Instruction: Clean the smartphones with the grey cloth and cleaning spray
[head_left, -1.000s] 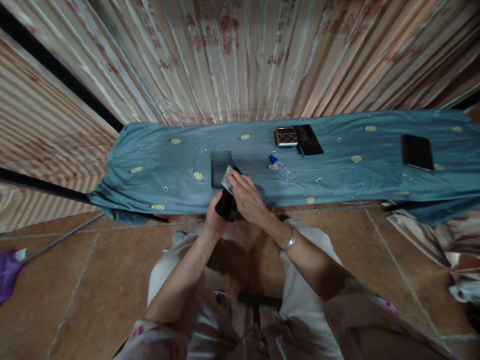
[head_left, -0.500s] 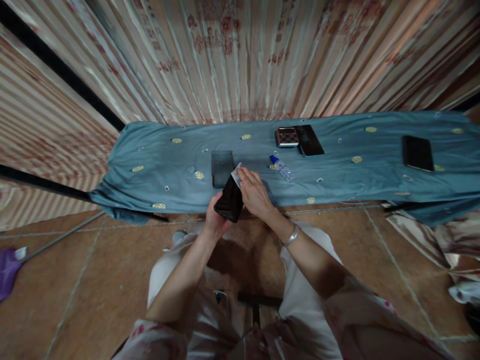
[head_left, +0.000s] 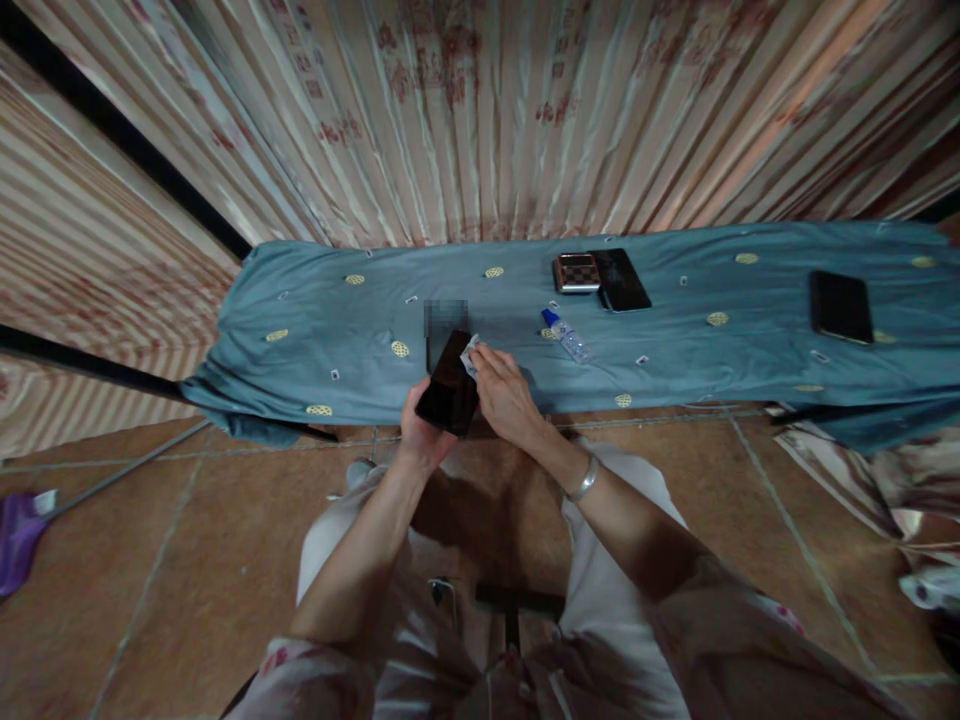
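My left hand [head_left: 424, 430] is wrapped round the lower end of a black smartphone [head_left: 448, 392], its dark glossy face turned up toward me. Bunched in the fingers of my right hand [head_left: 508, 392] is a small white wipe [head_left: 471, 356], pressed against the phone's upper right edge. Both hands are just in front of the cloth-covered bench. Behind the phone lies a dark flat device [head_left: 444, 322], partly blurred and partly covered by the phone. A clear spray bottle [head_left: 571, 342] with a blue cap lies on its side to the right.
The blue cloth [head_left: 360, 340] covers a long bench. On it are a small checkered box-like device [head_left: 576, 273], a black tablet [head_left: 624, 280] beside it, and another black tablet [head_left: 841, 306] farther right. Pleated curtains [head_left: 480, 130] hang behind. A purple dustpan-like object [head_left: 19, 540] is on the floor left.
The phone has turned in my left hand, so its glossy face now shows more fully. My right hand has shifted slightly down with the wipe, which looks more crumpled.
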